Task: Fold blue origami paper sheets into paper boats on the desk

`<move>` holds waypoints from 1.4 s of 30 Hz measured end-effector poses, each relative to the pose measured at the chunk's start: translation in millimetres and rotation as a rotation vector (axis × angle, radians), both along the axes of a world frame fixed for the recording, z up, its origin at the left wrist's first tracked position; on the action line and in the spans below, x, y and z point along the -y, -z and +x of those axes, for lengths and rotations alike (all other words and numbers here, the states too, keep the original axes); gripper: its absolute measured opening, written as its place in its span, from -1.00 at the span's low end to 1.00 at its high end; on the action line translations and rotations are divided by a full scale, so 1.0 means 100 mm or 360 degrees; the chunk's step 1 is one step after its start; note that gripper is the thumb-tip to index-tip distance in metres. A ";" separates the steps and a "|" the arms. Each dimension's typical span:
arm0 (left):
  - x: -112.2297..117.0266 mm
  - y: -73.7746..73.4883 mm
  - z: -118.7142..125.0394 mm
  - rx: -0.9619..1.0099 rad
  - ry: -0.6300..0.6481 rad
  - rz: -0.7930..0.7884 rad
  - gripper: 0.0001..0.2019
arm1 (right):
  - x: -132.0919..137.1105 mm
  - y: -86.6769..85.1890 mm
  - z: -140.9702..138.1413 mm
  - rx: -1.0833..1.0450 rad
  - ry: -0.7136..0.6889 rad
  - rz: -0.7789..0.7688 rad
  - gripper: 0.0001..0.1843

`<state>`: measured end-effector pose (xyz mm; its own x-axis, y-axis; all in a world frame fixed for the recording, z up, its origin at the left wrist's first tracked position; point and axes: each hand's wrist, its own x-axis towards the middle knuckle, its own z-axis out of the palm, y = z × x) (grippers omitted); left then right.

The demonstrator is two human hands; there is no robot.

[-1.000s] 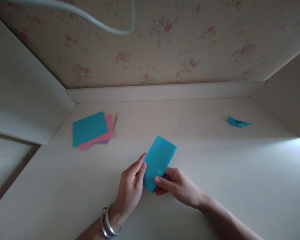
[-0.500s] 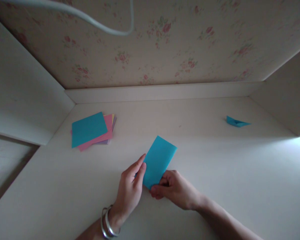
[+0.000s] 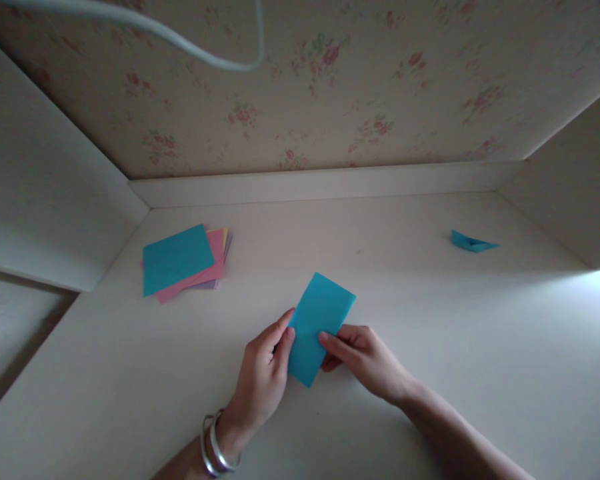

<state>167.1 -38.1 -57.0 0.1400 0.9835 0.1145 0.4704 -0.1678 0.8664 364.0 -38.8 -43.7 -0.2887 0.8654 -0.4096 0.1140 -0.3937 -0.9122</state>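
Note:
A blue sheet of paper (image 3: 316,313), narrow and apparently folded, is held tilted between both hands near the middle of the white table. My left hand (image 3: 265,357) grips its left edge, thumb on top and fingers behind. On the right edge, my right hand (image 3: 363,357) pinches the paper with the thumb lying across its face and the other fingers underneath. The paper's underside is hidden.
A stack of coloured paper (image 3: 179,260), blue on top with pink, yellow and purple below, lies at the back left. A small folded blue paper boat (image 3: 473,242) rests at the back right. A white cable (image 3: 180,41) hangs before the floral wall (image 3: 290,113).
My right hand has moved up from the paper's lower corner to its right edge, its thumb now on the face. The left hand keeps its grip.

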 end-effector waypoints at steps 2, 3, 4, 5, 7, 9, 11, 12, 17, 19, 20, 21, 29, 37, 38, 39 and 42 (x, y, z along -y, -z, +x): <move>0.01 0.00 0.00 -0.0007 0.0008 0.0009 -0.64 | -0.01 0.00 0.01 -0.0046 0.0037 -0.0052 -0.37; 0.01 -0.01 0.00 -0.0011 0.0009 0.0015 -0.64 | -0.02 0.00 0.01 -0.0076 0.0050 -0.0077 -0.36; 0.01 -0.01 0.00 -0.0013 0.0012 0.0017 -0.65 | -0.02 0.01 0.01 -0.0100 0.0072 -0.0092 -0.34; 0.01 -0.01 0.00 -0.0013 0.0018 0.0014 -0.65 | -0.03 0.01 0.02 -0.0114 0.0110 -0.0095 -0.33; 0.01 -0.01 0.01 -0.0008 0.0042 0.0011 -0.66 | -0.04 0.02 0.03 -0.0099 0.0213 -0.0078 -0.32; 0.01 -0.02 0.01 -0.0007 0.0068 0.0027 -0.67 | -0.05 0.04 0.05 -0.0073 0.0289 -0.0062 -0.32; 0.01 -0.02 0.01 -0.0008 0.0082 0.0051 -0.67 | -0.06 0.05 0.06 -0.0101 0.0341 -0.0061 -0.33; 0.00 -0.02 0.01 -0.0007 0.0087 0.0054 -0.67 | -0.06 0.06 0.07 -0.0127 0.0381 -0.0056 -0.34; 0.00 -0.04 0.00 0.0021 0.0125 -0.0031 -0.66 | -0.09 0.11 0.11 -0.0178 0.0551 -0.0003 -0.37; 0.00 -0.05 0.00 0.0027 0.0133 -0.0050 -0.65 | -0.11 0.14 0.13 -0.0224 0.0571 0.0017 -0.38; 0.00 -0.05 0.00 0.0032 0.0137 -0.0060 -0.65 | -0.11 0.15 0.15 -0.0253 0.0587 0.0038 -0.40; 0.00 -0.05 0.00 0.0038 0.0144 -0.0075 -0.65 | -0.12 0.16 0.16 -0.0275 0.0606 0.0064 -0.43; 0.00 -0.03 0.00 0.0101 0.0178 -0.0223 -0.64 | -0.14 0.13 0.20 -0.0262 0.0745 0.0241 -0.51; -0.02 -0.04 0.00 0.0225 0.0103 -0.0391 -0.62 | -0.19 0.12 0.20 -0.0356 0.0993 0.0211 -0.52; -0.03 -0.04 -0.01 0.0249 0.0066 -0.0416 -0.62 | -0.19 0.12 0.20 -0.0386 0.1017 0.0215 -0.53; -0.04 -0.04 -0.01 0.0270 0.0021 -0.0441 -0.61 | -0.19 0.11 0.21 -0.0407 0.1025 0.0223 -0.55; -0.05 -0.04 -0.02 0.0319 -0.0086 -0.0488 -0.59 | -0.17 0.11 0.20 -0.0443 0.0922 0.0215 -0.56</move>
<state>165.2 -33.5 -53.2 0.0914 0.9817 -0.1670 0.2870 0.1347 0.9484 384.3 -21.6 -54.5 0.1601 0.9512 -0.2637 -0.3297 -0.2003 -0.9226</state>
